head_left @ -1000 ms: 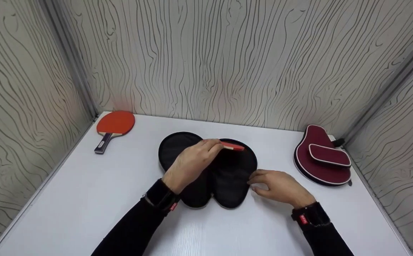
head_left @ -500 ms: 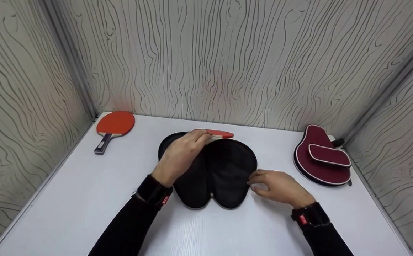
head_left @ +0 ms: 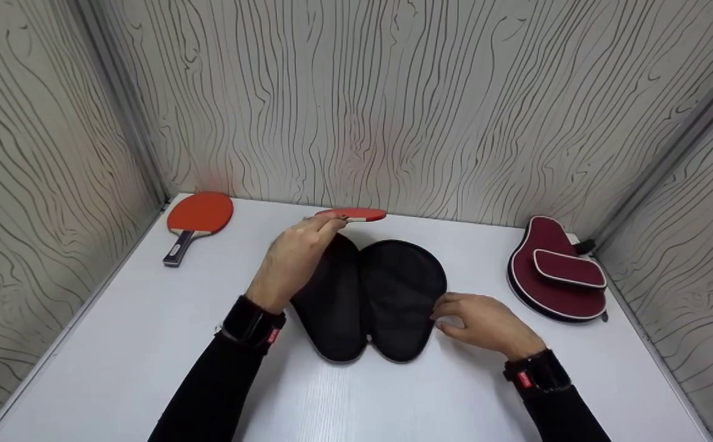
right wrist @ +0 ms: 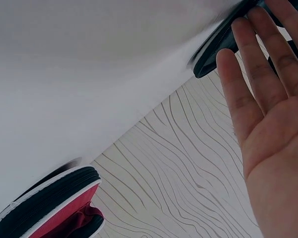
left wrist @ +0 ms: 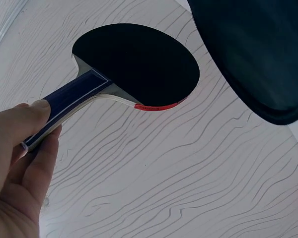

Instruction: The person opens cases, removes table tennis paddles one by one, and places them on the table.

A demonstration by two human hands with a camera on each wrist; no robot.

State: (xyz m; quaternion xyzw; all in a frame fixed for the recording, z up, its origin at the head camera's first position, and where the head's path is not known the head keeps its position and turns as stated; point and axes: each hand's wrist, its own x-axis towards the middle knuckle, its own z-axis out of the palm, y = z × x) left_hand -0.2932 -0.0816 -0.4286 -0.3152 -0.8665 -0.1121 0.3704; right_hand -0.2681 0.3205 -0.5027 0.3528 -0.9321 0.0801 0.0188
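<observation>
My left hand [head_left: 292,258] grips the blue handle of a table tennis paddle [head_left: 352,213] and holds it level above the far edge of an open black paddle case [head_left: 387,294]. In the left wrist view the paddle [left wrist: 134,64] shows its black rubber face, with my fingers [left wrist: 25,148] curled round the handle and the case [left wrist: 258,49] at upper right. My right hand [head_left: 482,322] rests at the case's right edge with straight fingers [right wrist: 258,84] touching the rim of the case [right wrist: 216,49].
A second paddle with a red face [head_left: 195,218] lies at the back left of the white table [head_left: 147,344]. A zipped maroon paddle case [head_left: 556,270] lies at the back right, also seen as the maroon case [right wrist: 54,208]. Patterned walls enclose three sides.
My left hand has lifted the paddle out of the black case and moved it up and back-left. The case's left flap has folded narrower. The right hand has stayed put.
</observation>
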